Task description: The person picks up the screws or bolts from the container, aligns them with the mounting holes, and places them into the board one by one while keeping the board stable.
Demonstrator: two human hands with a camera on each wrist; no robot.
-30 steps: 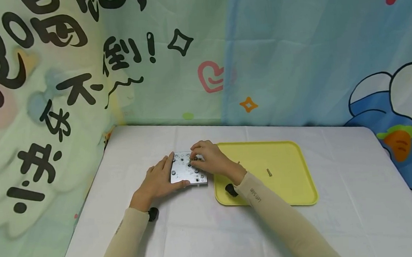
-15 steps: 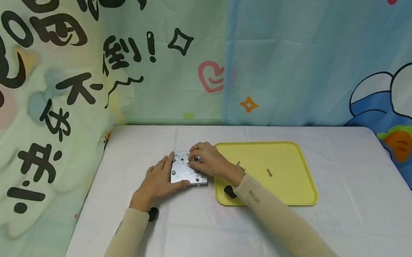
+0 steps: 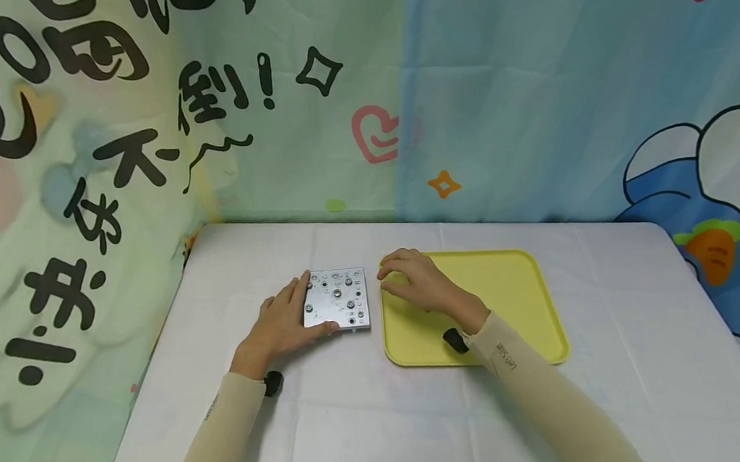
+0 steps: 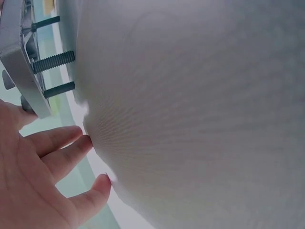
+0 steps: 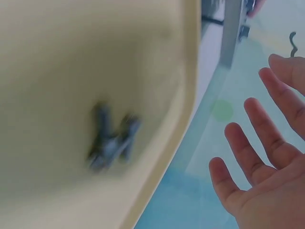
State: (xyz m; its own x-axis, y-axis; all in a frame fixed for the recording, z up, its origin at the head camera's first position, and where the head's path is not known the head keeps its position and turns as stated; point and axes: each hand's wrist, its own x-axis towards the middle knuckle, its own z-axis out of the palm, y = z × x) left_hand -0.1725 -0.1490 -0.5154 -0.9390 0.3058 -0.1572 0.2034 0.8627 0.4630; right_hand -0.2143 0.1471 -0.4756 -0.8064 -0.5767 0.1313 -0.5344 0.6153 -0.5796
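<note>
A silvery metal plate (image 3: pixel 324 314) with several screw heads in its top lies on the white table. My left hand (image 3: pixel 276 329) touches it at the near left corner, index finger straight along the left side and thumb at the front edge. In the left wrist view, threaded screws (image 4: pixel 55 61) stick out from the plate's underside, and the other fingers (image 4: pixel 69 160) are spread, tips at the cloth. My right hand (image 3: pixel 423 285) is over the left part of a yellow tray (image 3: pixel 514 321), fingers loosely extended and holding nothing. Blurred screws (image 5: pixel 112 138) lie in the tray in the right wrist view.
A white cloth (image 3: pixel 372 419) covers the table. Behind it hangs a printed fabric backdrop (image 3: pixel 497 105) that reaches the table's far edge. Dark wrist cameras (image 3: pixel 455 340) sit on both wrists.
My right hand has let go of a screw on the plate and moved right, over the tray. The plate's top now shows fully. My left hand has stayed at the plate.
</note>
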